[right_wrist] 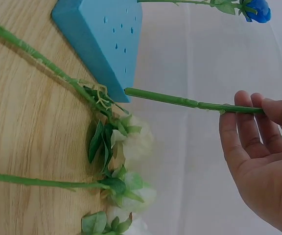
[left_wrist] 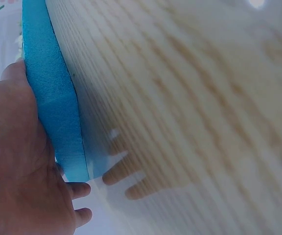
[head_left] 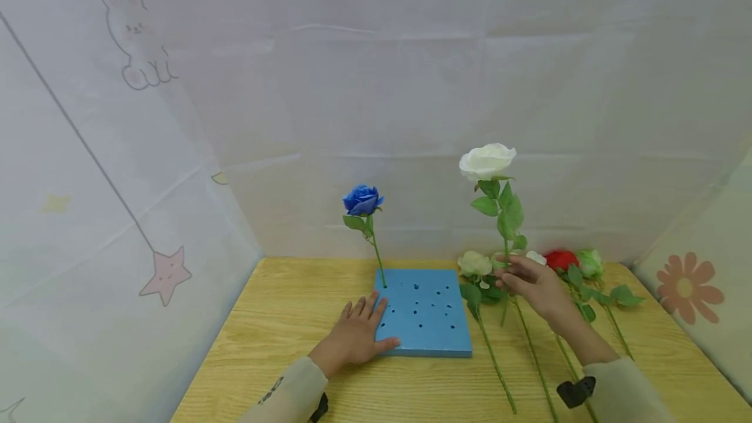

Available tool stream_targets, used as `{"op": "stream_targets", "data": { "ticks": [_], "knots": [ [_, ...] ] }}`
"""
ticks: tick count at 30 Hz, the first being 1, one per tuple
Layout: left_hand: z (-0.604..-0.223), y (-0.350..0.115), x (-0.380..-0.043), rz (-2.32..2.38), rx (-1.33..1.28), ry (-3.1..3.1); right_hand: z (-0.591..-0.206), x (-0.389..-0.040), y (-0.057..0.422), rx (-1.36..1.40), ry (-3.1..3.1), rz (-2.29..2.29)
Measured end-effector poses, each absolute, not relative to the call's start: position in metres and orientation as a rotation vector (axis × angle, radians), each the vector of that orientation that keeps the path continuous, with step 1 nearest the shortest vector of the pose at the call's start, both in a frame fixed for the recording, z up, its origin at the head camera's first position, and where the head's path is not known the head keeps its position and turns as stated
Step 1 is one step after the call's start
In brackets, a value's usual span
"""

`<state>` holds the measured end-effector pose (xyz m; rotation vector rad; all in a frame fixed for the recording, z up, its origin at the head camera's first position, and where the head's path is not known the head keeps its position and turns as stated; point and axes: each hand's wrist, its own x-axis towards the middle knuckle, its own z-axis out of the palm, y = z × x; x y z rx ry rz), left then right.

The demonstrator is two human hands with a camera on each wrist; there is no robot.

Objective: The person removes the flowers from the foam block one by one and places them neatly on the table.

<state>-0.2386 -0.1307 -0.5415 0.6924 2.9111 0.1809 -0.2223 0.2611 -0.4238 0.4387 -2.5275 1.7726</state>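
My left hand rests on the left edge of a blue foam block, its fingers spread straight. Holes dot the block's top. In one at the back left corner stands an artificial blue rose, leaning slightly left. My right hand pinches the stem of an artificial white rose between thumb and fingers, bloom up, to the right of the block. The right wrist view shows the bare lower end of that green stem pointing down, clear of the table and overlapping the block's corner.
Several more artificial flowers lie on the wooden table at the right: a cream rose, a red rose and a pale green one among them. Their stems point toward me, some under my right forearm. A pale cloth backdrop hangs behind.
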Motion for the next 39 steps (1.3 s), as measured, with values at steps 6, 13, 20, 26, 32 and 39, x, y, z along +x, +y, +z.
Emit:
{"op": "stream_targets", "data": {
  "ticks": [6, 13, 20, 26, 32, 39],
  "knots": [
    [-0.539, -0.131, -0.236, 0.193, 0.696, 2.913, -0.426, -0.214, 0.270, 0.428, -2.513, 1.795],
    [-0.540, -0.131, -0.236, 0.188, 0.707, 2.926, -0.427, -0.203, 0.286, 0.417, -2.521, 1.805],
    [-0.541, -0.131, -0.237, 0.193, 0.702, 2.925, -0.428, -0.194, 0.307, 0.415, -2.540, 1.760],
    [-0.537, -0.131, -0.235, 0.198, 0.709, 2.916, -0.428, -0.185, 0.325, 0.398, -2.545, 1.809],
    [-0.528, -0.131, -0.231, 0.216, 0.720, 2.909, -0.426, -0.177, 0.343, 0.401, -2.545, 1.792],
    [-0.530, -0.131, -0.232, 0.219, 0.723, 2.906, -0.431, -0.171, 0.365, 0.383, -2.596, 1.734]
  ]
}}
